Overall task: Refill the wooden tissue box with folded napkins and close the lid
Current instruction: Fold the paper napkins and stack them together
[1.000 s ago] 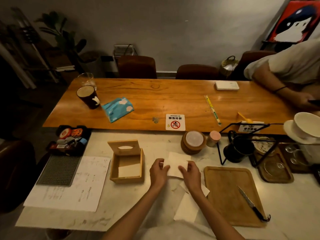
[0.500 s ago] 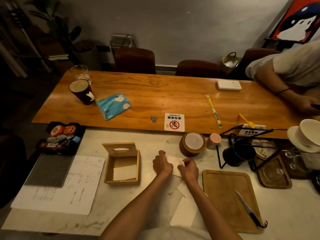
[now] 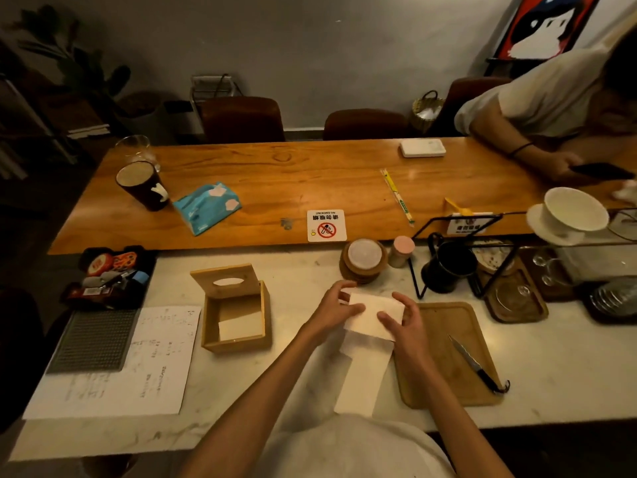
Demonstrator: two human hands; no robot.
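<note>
The wooden tissue box (image 3: 234,340) stands open on the marble counter, its slotted lid (image 3: 225,280) tilted up at the back. One folded napkin (image 3: 240,325) lies inside it. To the right of the box, my left hand (image 3: 332,310) and my right hand (image 3: 403,322) hold a folded white napkin (image 3: 373,313) by its two ends, just above the counter. More white napkins (image 3: 362,374) lie flat on the counter beneath it, toward me.
A wooden cutting board (image 3: 448,353) with a knife (image 3: 474,363) lies right of my hands. Stacked coasters (image 3: 363,258), a black mug (image 3: 448,267) and a wire rack stand behind. Paper sheets (image 3: 138,367) and a grey mat (image 3: 94,339) lie left. Another person's arm (image 3: 517,146) rests on the wooden table.
Both hands pressed the napkin flat on the counter, then lifted it; now they hold it folded between them, slightly further right.
</note>
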